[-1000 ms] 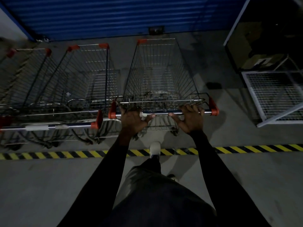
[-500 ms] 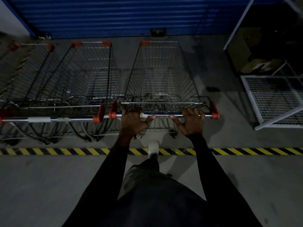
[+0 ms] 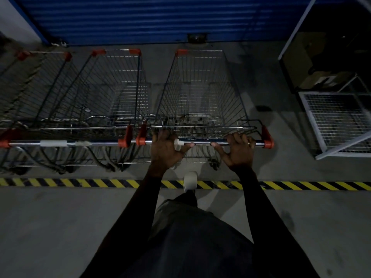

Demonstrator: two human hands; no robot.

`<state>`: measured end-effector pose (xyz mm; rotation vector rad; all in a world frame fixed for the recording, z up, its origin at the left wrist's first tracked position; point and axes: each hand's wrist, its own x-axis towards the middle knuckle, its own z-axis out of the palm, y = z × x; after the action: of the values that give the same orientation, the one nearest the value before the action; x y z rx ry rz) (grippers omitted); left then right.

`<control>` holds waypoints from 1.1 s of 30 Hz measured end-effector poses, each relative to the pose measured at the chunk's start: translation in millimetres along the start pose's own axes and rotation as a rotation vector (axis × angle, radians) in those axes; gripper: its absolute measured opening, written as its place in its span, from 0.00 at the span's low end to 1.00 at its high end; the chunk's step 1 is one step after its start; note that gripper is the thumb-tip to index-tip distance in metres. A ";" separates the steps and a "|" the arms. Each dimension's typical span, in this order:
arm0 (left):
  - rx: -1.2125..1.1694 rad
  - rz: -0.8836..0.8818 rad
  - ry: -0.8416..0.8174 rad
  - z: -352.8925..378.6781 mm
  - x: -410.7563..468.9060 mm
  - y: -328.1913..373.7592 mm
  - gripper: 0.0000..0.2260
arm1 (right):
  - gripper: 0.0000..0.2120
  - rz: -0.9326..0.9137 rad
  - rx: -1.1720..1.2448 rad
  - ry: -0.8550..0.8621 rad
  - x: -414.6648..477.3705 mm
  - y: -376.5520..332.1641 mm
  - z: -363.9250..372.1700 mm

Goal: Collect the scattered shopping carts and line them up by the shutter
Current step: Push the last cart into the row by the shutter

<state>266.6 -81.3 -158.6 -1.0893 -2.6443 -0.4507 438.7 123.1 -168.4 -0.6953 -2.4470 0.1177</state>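
Concrete floor (image 3: 50,227), blue shutter (image 3: 140,19) ahead | left hand (image 3: 166,152) and right hand (image 3: 239,154) wrapped around cart (image 3: 200,87) handle (image 3: 202,143) | step: parking beside neighbouring cart (image 3: 112,87) | next: likely check alignment, release.

Both your arms, dark-sleeved, reach straight out toward 12 o'clock. Left hand (image 3: 166,151) and right hand (image 3: 240,152) palm-down, fingers curled over the handle (image 3: 202,143). Left thumb points to 3 o'clock, right thumb to 9. Ring (image 3: 249,144) on a right finger.
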 end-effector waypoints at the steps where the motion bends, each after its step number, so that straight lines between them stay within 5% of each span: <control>1: -0.037 -0.043 0.072 -1.5 -6.3 1.3 0.28 | 0.24 -0.002 0.001 0.004 0.2 0.2 0.0; 4: -0.153 -0.156 0.334 -0.3 -41.9 6.3 0.19 | 0.24 -0.013 -0.009 0.038 0.6 0.4 1.2; 6: -0.316 -0.279 0.369 6.5 -65.2 3.4 0.14 | 0.24 -0.024 -0.013 0.063 -0.1 0.3 1.7; 10: -1.085 -0.991 0.196 14.1 -50.5 -49.4 0.12 | 0.23 -0.029 -0.010 0.071 -0.4 -0.3 3.6; 12: -1.680 -0.919 0.210 13.4 -38.0 -82.5 0.21 | 0.23 -0.023 -0.023 0.066 -1.3 -0.5 4.8; 15: -2.076 -0.984 0.268 -19.0 -10.1 -81.5 0.23 | 0.24 -0.019 -0.029 0.068 -0.9 -2.3 4.3; 19: -2.105 -1.399 0.398 -44.3 19.1 -60.6 0.25 | 0.24 -0.023 -0.044 0.078 -0.7 -1.6 4.3; 22: -2.157 -1.385 0.483 -40.9 22.0 -58.9 0.32 | 0.23 -0.026 -0.038 0.104 -1.2 -0.4 4.0; 33: -2.199 -1.375 0.554 -41.4 21.7 -59.0 0.20 | 0.23 -0.037 -0.054 0.149 -1.4 0.6 6.8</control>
<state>213.9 -122.5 -124.2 1.0486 -0.9088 -3.1828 436.2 123.4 -174.8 -0.6579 -2.3260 -0.0140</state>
